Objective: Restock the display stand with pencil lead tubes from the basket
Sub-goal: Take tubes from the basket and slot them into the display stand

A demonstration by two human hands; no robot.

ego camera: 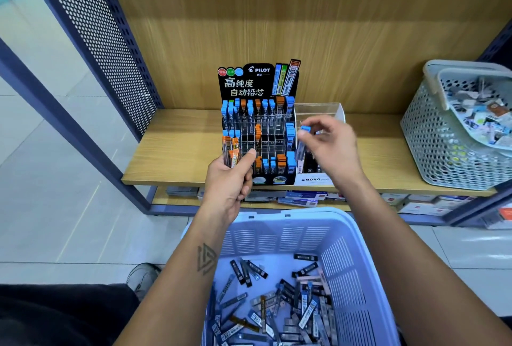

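Note:
A black tiered display stand (259, 82) stands on the wooden shelf, its slots partly filled with blue-capped and orange-capped lead tubes. My left hand (231, 182) grips a small bundle of orange-capped tubes (231, 150) in front of the stand's lower left corner. My right hand (329, 146) pinches one blue-capped tube (302, 143) upright just right of the stand. Below my forearms a lavender basket (357, 271) holds several loose lead tubes (277, 307).
The wooden shelf (177, 149) has a perforated metal side panel (94, 27) on the left. A clear acrylic box (318, 110) with a Mono label sits right of the stand. A grey mesh basket (435, 135) of small items stands at far right. Boxed stock lies on the lower shelf.

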